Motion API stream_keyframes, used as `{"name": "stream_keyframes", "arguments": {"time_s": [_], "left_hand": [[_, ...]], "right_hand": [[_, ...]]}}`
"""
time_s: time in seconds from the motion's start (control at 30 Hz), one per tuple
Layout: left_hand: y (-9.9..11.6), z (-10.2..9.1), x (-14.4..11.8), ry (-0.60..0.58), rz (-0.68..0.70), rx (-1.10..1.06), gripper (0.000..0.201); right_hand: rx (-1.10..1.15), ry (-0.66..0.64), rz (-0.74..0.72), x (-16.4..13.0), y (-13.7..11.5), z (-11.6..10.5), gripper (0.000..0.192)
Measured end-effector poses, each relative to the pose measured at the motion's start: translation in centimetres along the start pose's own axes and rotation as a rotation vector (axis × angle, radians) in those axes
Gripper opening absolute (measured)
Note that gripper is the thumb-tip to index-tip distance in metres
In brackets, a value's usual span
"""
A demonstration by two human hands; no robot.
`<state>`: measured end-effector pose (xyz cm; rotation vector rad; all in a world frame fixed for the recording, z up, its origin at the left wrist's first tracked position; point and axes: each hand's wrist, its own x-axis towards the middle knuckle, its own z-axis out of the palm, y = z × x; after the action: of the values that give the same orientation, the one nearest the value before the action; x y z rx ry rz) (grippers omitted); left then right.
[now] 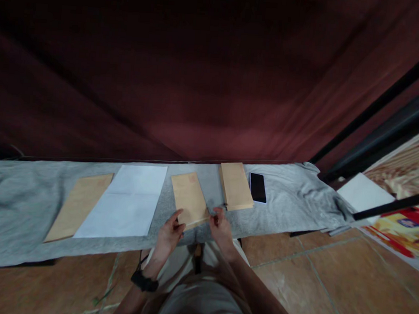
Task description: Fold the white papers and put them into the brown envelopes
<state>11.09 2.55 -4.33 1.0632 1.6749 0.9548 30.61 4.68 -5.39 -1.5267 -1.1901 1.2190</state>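
Note:
A brown paper envelope (190, 198) lies in front of me on the grey cloth, with a pale strip along its near edge and a faint reddish print at its far end. My left hand (170, 233) grips its near left corner between thumb and fingers. At the near right corner, my right hand (221, 227) has its fingers closed on the envelope's edge. Just right of it is a stack of similar brown envelopes (236, 185). White paper sheets (127, 199) are to the left, partly covering another brown envelope (79, 205).
A dark-screened phone (258, 187) rests right of the stack. Grey cloth (292, 201) covers the narrow table, with a dark red curtain (199, 103) behind it. At the right are black metal bars (400, 205), a white sheet (363, 192) and a red-and-yellow printed package (405, 233).

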Motion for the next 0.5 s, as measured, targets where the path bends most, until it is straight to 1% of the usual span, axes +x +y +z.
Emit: {"name": "stream_keyframes", "arguments": {"time_s": [0.07,0.13,0.17,0.2,0.27,0.37,0.43,0.5], "left_hand": [[0.1,-0.2,0.2,-0.016,0.006,0.035,0.070],[0.2,-0.4,0.3,-0.039,0.016,0.100,0.066],[0.3,-0.6,0.4,-0.050,0.025,0.145,0.064],[0.3,-0.8,0.4,-0.052,0.039,0.197,0.061],[0.3,-1.3,0.2,-0.021,0.087,0.326,0.052],[0.5,-1.5,-0.1,0.111,0.198,0.547,0.040],[0.8,-0.8,0.2,0.153,0.339,0.645,0.040],[1.3,0.5,1.2,0.135,0.526,0.695,0.043]], "right_hand": [[-0.165,0.011,-0.240,0.0,0.0,-0.5,0.027],[-0.350,-0.052,-0.509,-0.1,0.0,-0.8,0.032],[-0.433,-0.095,-0.619,0.0,0.0,-0.8,0.034],[-0.496,-0.138,-0.694,0.0,0.1,-0.9,0.036],[-0.591,-0.191,-0.780,0.0,0.3,-0.9,0.037],[-0.662,-0.197,-0.823,0.1,0.7,-0.8,0.039],[-0.673,-0.177,-0.833,0.2,0.9,-0.7,0.041],[-0.678,-0.166,-0.841,0.2,1.0,-0.6,0.043]]}}
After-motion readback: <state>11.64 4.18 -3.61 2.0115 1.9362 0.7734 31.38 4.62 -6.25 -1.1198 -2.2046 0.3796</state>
